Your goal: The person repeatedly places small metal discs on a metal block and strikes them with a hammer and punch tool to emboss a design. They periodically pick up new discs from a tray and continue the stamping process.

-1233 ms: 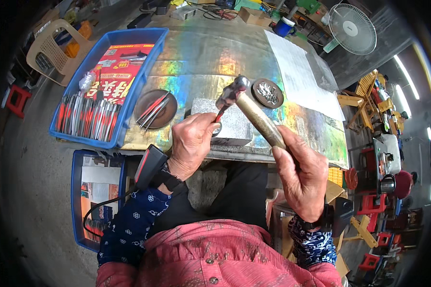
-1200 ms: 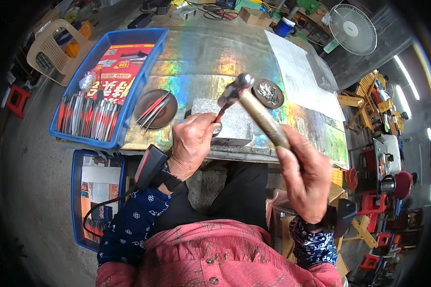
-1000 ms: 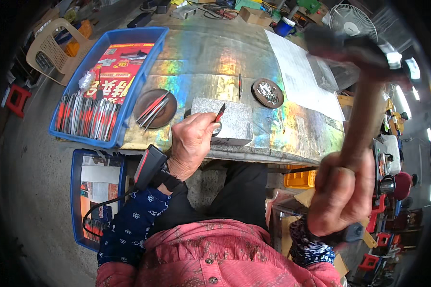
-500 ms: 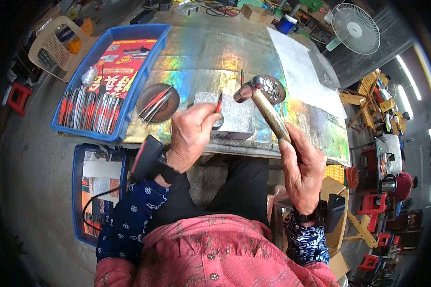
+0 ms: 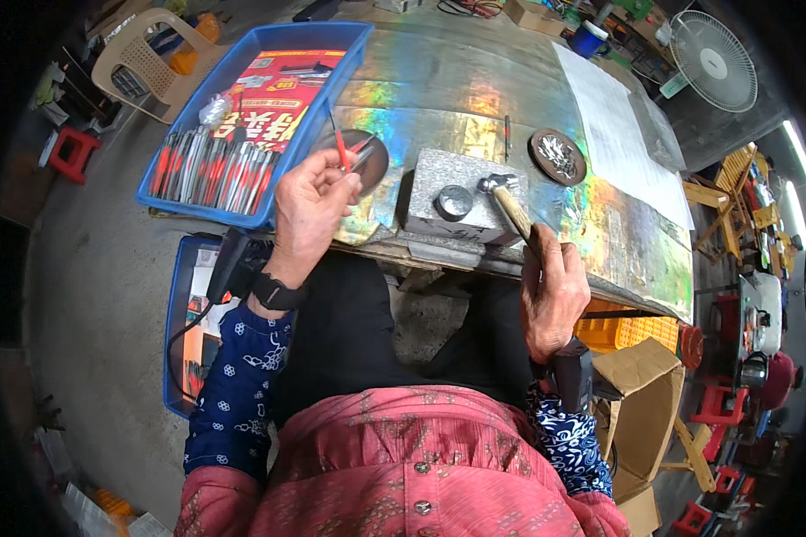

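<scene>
My left hand [image 5: 309,204] pinches a thin red-handled tool [image 5: 338,148] upright, just in front of a round dark dish [image 5: 360,159] with more such tools in it. My right hand [image 5: 555,291] grips the wooden handle of a hammer [image 5: 509,201]. The hammer's steel head rests on the right part of a grey metal block [image 5: 452,204]. A round steel anvil piece [image 5: 454,202] sits in the middle of that block.
A blue tray [image 5: 242,116] of red-handled tools and a red package lies at left on the shiny metal-covered table [image 5: 475,98]. A second round dish [image 5: 557,156] of small metal parts sits right of the block. A fan [image 5: 712,63], cardboard box [image 5: 640,421] and stools surround the table.
The hammer swung high, struck near the block, and now rests on it. My left hand has drawn the red-handled tool off the block leftward toward the dark dish.
</scene>
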`<state>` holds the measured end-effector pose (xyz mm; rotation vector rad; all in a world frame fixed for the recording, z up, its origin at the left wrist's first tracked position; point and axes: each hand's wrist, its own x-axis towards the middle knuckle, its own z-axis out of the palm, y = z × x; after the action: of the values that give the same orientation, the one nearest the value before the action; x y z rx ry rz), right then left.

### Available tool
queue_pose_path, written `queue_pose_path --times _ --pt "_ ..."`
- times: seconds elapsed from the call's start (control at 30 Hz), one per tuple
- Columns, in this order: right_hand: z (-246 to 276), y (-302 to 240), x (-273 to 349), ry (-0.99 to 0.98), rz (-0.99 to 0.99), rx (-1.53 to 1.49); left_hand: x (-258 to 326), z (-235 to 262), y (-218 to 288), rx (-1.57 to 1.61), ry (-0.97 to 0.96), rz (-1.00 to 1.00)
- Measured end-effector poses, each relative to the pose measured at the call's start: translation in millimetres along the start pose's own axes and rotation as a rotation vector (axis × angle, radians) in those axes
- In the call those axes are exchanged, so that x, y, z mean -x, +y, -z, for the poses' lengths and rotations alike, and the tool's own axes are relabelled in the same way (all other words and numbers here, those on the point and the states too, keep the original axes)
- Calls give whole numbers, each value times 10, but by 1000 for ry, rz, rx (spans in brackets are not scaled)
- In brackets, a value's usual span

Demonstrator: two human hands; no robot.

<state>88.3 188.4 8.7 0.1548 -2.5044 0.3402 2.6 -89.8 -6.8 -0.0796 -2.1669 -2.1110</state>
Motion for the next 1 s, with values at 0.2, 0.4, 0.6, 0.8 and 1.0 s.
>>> queue_pose_path --times 0.2,0.4,0.6,0.8,1.0 --pt "-163 -38 72 -118 -73 -36 -24 289 -75 -781 71 -428" --pt "-150 -54 63 -271 -123 -89 -106 195 -232 -1126 53 -499" --pt "-150 -89 55 -294 -115 -107 -234 148 -356 -1372 41 -572" --pt "-172 -93 92 -269 -92 -135 -265 97 -399 -1455 15 -500" --pt "-155 -69 82 -278 -89 -154 -127 293 -141 -1121 157 -599"
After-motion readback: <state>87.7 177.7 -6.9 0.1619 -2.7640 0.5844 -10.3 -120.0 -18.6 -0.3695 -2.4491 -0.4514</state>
